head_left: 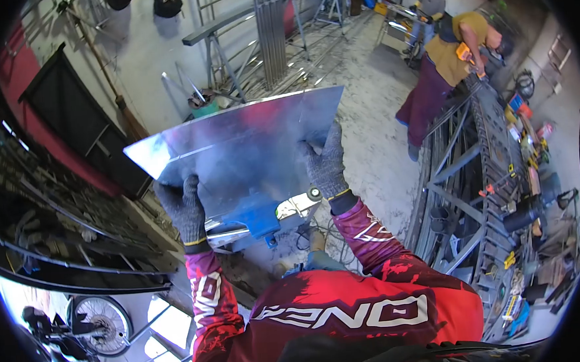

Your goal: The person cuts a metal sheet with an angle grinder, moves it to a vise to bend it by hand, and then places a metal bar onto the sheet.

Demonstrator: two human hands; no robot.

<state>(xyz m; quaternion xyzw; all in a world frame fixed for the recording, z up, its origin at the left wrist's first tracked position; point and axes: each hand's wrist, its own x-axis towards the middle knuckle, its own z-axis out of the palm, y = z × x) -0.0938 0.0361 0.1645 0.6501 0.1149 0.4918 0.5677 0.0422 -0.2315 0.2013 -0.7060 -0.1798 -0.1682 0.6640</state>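
Observation:
A shiny metal sheet (242, 144) is held up in front of me, tilted, its bare face mirroring light and red cloth. My left hand (183, 209), in a dark grey knit glove, is closed on the sheet's lower left side with the thumb on the near face. At the right side my right hand (326, 166), gloved alike, grips the edge; the fingers behind the sheet are hidden. Just under the sheet's lower edge shows a blue tool that looks like a bench vise (258, 215), partly covered by the sheet.
Rightward, a long metal frame (464, 178) bears tools, and a person in a brown top (460, 51) bends over it. Another person (430, 10) stands farther back. Sawhorses with a beam (229, 23) and metal bars stand behind. A motorcycle (81, 329) is at lower left.

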